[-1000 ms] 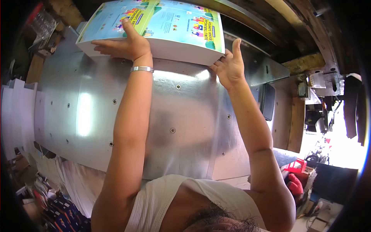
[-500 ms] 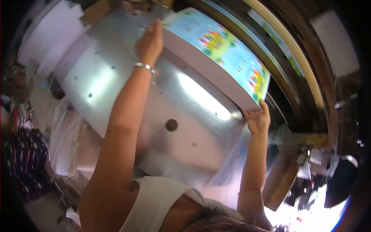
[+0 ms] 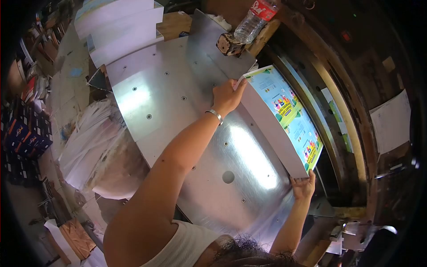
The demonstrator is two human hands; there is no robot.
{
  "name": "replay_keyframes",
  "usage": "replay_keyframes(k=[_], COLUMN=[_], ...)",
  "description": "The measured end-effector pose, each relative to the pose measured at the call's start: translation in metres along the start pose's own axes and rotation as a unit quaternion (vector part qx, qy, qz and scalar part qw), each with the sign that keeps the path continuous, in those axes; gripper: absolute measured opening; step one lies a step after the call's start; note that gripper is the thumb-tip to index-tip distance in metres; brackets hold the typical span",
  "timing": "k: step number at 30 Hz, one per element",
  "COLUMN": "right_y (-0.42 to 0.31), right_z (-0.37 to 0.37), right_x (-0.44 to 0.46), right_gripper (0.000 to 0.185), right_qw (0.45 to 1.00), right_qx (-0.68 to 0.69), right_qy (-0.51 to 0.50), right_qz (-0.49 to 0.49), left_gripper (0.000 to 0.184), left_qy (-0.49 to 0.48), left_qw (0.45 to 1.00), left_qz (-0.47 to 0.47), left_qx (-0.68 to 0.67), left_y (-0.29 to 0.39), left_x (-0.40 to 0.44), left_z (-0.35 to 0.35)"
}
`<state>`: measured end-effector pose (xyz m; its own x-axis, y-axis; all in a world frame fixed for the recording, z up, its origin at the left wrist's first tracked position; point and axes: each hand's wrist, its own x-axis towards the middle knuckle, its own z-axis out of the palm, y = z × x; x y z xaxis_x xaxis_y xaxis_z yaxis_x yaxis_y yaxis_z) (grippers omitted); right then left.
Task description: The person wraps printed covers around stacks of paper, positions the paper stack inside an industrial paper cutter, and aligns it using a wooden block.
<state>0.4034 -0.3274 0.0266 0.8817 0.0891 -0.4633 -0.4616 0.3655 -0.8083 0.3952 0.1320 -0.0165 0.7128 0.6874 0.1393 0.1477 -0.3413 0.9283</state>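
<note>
A thick stack of printed sheets, with blue, green and yellow artwork on top and plain white edges, lies at the far side of a metal table. My left hand, with a silver band at the wrist, grips the stack's far-left corner, thumb on top. At the opposite, near-right corner, my right hand holds the stack, its thumb at the side and fingers partly underneath. The stack's outer long side faces the dark gap of a machine frame.
Stacks of white paper stand at the table's upper left. A plastic bottle with a red label rests by a wooden block. A wooden rail runs along the right. Dark boxes are piled at left.
The view has swung, so the table, hands and stack appear lower and further right. Both hands keep hold of the stack's two corners. The bottle has come into view.
</note>
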Motion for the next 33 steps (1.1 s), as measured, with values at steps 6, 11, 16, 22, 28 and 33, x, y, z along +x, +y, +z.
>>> replay_keyframes(k=[6,11,16,22,28,33], right_y=[0.0,0.014,0.049,0.098,0.138,0.151], right_z=[-0.015,-0.01,0.002,0.003,0.014,0.018], right_x=[0.003,-0.024,-0.089,-0.164,-0.223,-0.231], right_gripper=[0.061,0.059,0.059,0.061,0.067,0.064], right_qw=[1.0,0.999,0.996,0.988,0.985,0.983], right_qx=[-0.01,0.033,0.028,0.045,0.055,0.064], right_qy=[-0.012,-0.009,0.039,0.015,0.025,0.027], right_qz=[0.009,-0.017,-0.077,-0.145,-0.161,-0.171], left_gripper=[0.073,0.077,0.077,0.074,0.065,0.067], left_qy=[-0.053,-0.032,-0.023,-0.059,-0.083,-0.166], left_qw=[0.996,0.999,0.999,0.988,0.965,0.814], left_qz=[-0.043,-0.004,0.033,0.098,0.059,-0.094], left_qx=[0.063,0.041,-0.036,-0.1,-0.243,-0.548], left_y=[0.002,0.007,-0.01,-0.017,-0.031,-0.013], left_x=[0.01,0.006,-0.005,-0.038,-0.087,-0.192], left_z=[-0.009,-0.025,-0.035,-0.056,-0.07,-0.088])
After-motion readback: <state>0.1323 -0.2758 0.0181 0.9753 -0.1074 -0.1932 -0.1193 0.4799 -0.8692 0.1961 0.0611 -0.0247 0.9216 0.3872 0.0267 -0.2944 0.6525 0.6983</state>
